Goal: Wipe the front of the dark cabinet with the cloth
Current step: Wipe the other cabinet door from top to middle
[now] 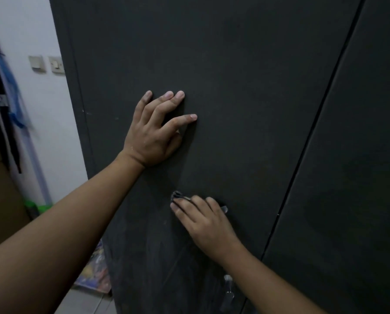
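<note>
**While bracing high, wiping low: cloth pinned under the right hand at lower centre**

Braces with the left hand (155, 132) just left of centre frame, fingers spread and tips flat on the dark cabinet (246, 64) door, holding nothing. Presses the cloth (177, 196) to the same door with the right hand (204, 223) at lower centre, below the left hand and apart from it. No pinch in that grip: fingers laid nearly straight over the bunched cloth, pinning it to the panel. Only a crumpled edge showing past the fingertips toward upper left, and a small corner to the right of the knuckles. Points those fingers up and leftward, setting the hand's long axis diagonally across the panel.

Pale streaks (157, 257) below and left of the cloth, toward bottom centre; seemingly cleaner above. Judging from that, probably calls for a stroke down and left into the streaks, with the right hand much the nearer. Worth minding: a small metal key or pull (228, 291), too blurred to tell which, hanging just below the right wrist, and the door seam (314, 141) slanting down the right of the frame.
</note>
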Tool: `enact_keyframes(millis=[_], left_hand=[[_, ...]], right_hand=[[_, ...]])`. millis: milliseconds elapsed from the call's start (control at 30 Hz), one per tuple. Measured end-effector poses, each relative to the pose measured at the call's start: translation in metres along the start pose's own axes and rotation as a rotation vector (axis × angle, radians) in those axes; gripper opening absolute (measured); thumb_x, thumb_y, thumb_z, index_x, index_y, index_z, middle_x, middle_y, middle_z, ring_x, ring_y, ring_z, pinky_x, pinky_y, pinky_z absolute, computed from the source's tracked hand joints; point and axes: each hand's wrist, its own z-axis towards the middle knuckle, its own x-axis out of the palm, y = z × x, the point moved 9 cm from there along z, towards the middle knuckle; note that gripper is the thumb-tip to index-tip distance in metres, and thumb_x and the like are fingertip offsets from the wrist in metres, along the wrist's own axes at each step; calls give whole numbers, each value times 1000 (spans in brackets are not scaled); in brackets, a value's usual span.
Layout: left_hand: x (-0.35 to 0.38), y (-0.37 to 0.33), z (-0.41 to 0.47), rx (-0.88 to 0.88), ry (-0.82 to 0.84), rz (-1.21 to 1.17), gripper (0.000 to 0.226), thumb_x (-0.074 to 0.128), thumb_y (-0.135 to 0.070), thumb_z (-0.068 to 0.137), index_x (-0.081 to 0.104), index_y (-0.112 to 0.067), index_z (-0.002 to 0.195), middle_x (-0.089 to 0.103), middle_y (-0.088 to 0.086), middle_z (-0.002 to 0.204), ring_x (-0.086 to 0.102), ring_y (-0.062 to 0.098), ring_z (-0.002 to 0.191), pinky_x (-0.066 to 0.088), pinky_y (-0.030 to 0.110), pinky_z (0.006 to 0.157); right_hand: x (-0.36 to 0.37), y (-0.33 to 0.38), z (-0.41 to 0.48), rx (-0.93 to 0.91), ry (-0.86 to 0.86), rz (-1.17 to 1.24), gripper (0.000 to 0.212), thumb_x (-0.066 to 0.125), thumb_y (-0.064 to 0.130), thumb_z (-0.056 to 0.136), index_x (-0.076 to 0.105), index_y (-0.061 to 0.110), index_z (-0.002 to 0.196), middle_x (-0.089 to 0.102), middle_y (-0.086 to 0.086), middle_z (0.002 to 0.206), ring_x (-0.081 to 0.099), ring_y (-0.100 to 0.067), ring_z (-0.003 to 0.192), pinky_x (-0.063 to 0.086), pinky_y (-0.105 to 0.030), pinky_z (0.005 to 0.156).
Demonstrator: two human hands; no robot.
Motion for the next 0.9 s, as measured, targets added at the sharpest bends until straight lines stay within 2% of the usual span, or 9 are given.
enact_keyframes(millis=[100,233,400,467,533,667,733,800,900], left_hand=[[0,0,-1,-3,6,-9,34,48,-25,99,56,-26,132,51,17,144,43,31,135,27,54,117],[1,1,-1,6,20,-12,35,49,-27,100,53,-27,135,50,17,144,42,31,136,27,54,117],[4,3,-3,-2,33,-11,35,47,-28,101,52,-28,135,50,17,145,42,31,136,26,54,117],[3,3,-3,-1,33,-10,35,47,-29,101,52,-28,135,50,16,145,42,30,136,27,54,117],[2,3,-3,2,27,-12,34,47,-29,102,53,-28,135,51,16,145,43,30,135,28,54,116],[-3,7,-8,67,63,-88,36,47,-28,103,50,-27,139,46,14,149,40,29,138,25,52,119],[-4,14,-20,156,127,-118,39,49,-27,103,48,-27,142,39,11,152,38,28,140,23,50,120],[-9,28,-39,229,167,-115,43,53,-27,101,46,-27,144,37,9,153,38,28,141,24,51,120],[-19,58,-70,269,176,-76,50,62,-26,98,46,-26,145,39,9,154,40,28,140,28,53,118]], right_hand=[[19,26,3,-92,87,6,42,45,18,95,63,25,132,58,5,138,56,-23,117,46,-40,94],[23,35,8,-190,133,73,39,40,21,90,74,31,106,67,11,122,60,-19,114,47,-35,93],[-1,7,26,-10,-100,188,20,62,18,99,71,20,117,65,3,129,57,-22,119,44,-37,98],[5,14,29,-25,-73,142,25,63,18,97,69,19,121,63,0,132,55,-23,122,43,-37,100],[23,34,25,-124,32,104,28,63,20,93,67,20,121,62,0,131,55,-22,122,43,-37,100],[48,59,15,-224,181,49,29,53,26,90,73,28,110,66,8,123,56,-19,115,45,-35,95],[47,60,16,-221,174,63,34,47,24,90,74,28,110,67,8,122,57,-19,115,41,-35,97],[41,56,23,-177,130,96,30,55,21,92,72,25,116,66,6,126,54,-21,118,37,-37,99],[23,43,48,9,-15,137,27,70,18,93,71,24,119,65,5,130,56,-21,118,41,-36,97]])
